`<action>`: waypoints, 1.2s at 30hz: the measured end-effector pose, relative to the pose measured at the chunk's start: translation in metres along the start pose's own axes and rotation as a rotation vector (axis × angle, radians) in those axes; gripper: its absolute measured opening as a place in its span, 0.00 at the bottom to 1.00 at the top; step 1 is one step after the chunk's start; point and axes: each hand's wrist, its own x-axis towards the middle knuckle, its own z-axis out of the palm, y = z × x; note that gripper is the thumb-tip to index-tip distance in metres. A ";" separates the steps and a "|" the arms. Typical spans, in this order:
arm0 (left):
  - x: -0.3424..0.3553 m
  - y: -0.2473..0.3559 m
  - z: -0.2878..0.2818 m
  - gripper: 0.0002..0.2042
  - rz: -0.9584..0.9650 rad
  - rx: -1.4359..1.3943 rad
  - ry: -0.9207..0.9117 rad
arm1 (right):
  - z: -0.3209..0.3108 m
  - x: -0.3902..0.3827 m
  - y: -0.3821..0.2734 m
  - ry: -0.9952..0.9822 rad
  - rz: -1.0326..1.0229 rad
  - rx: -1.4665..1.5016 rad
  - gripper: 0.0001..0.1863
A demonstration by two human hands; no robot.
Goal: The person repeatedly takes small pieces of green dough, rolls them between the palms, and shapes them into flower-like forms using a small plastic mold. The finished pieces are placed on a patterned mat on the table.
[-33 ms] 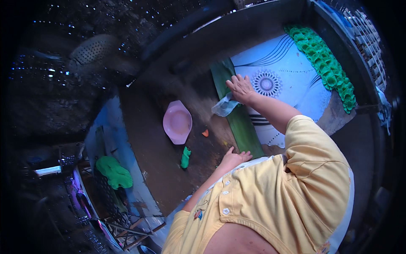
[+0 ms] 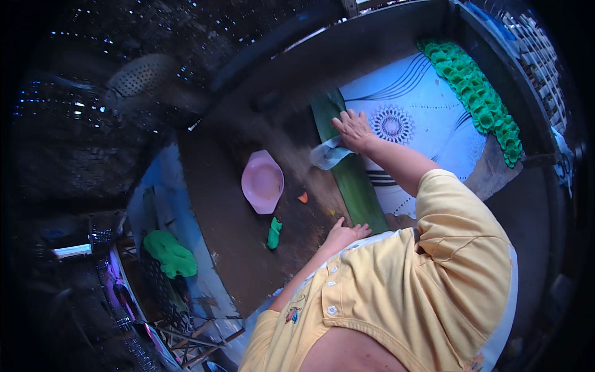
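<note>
A long green leaf strip (image 2: pixel 361 195), seemingly banana leaf, lies along the left edge of a white patterned sheet (image 2: pixel 427 118). My right hand (image 2: pixel 354 131) is over the strip's far part, its fingers curled on a crumpled pale cloth (image 2: pixel 328 154). Whether that is fabric or thin plastic is hard to tell. At the strip's near end rests my left hand (image 2: pixel 347 237), fingers stretched out and touching the leaf, with nothing in it.
Left of the leaf are a pink dish (image 2: pixel 262 181), a small orange piece (image 2: pixel 303 198) and a green lump (image 2: pixel 274 233). A larger green mass (image 2: pixel 170 253) sits farther left. Overlapping green cup-shaped pieces (image 2: pixel 474 93) line the sheet's right side, beside a raised wooden edge (image 2: pixel 508 65).
</note>
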 end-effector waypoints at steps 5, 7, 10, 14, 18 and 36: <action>0.006 -0.008 0.008 0.19 -0.017 -0.216 0.027 | -0.005 0.031 0.007 0.032 0.168 0.045 0.26; 0.002 -0.004 -0.004 0.19 -0.053 -0.220 0.038 | -0.010 0.034 0.003 -0.051 0.263 0.119 0.27; -0.005 0.004 -0.024 0.20 -0.073 -0.256 -0.029 | -0.017 0.015 -0.012 -0.325 0.281 0.224 0.28; -0.008 0.009 -0.037 0.18 -0.119 -0.320 -0.025 | -0.017 -0.059 -0.028 -0.499 -0.084 0.118 0.28; -0.005 0.008 -0.033 0.18 -0.117 -0.351 -0.070 | -0.013 -0.086 -0.022 -0.002 -0.287 0.066 0.28; 0.000 -0.001 -0.001 0.22 -0.121 -0.268 -0.018 | 0.008 0.070 0.028 -0.109 0.112 -0.084 0.32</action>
